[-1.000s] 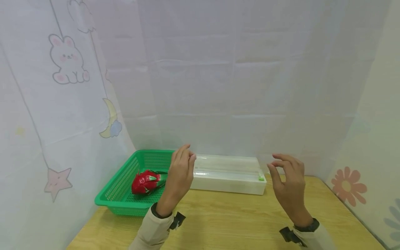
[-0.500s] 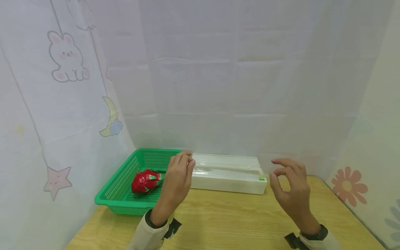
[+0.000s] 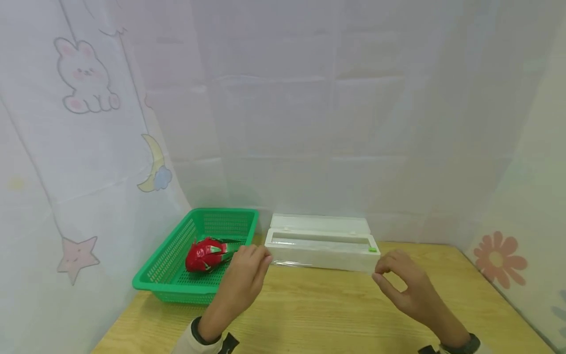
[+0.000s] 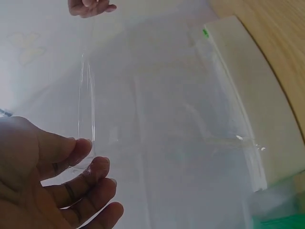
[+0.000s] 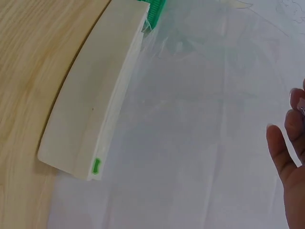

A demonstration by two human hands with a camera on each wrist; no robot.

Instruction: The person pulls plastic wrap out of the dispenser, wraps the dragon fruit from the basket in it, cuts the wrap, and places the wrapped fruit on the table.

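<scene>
We've got the film (image 3: 320, 258) stretched out in front of the box (image 3: 321, 242), one corner per hand. L hand (image 3: 244, 277) pinches the film's left corner w/ thumb and fingertips, just off the box's left end; in the wrist view the clear sheet runs up from those fingers (image 4: 93, 164). R hand (image 3: 404, 285) looks to pinch the right corner, just off the box's right end by the green tab (image 3: 372, 249), tho the film there is too clear to be sure.

Our read: film is v. light, limp, clingy, tears easily, so we hold it at the corners and keep it taut.

Left of the box: green basket (image 3: 164, 282) holding one dragon fruit (image 3: 205, 254). The box holds the film roll, lid (image 3: 320, 223) tipped back.
</scene>
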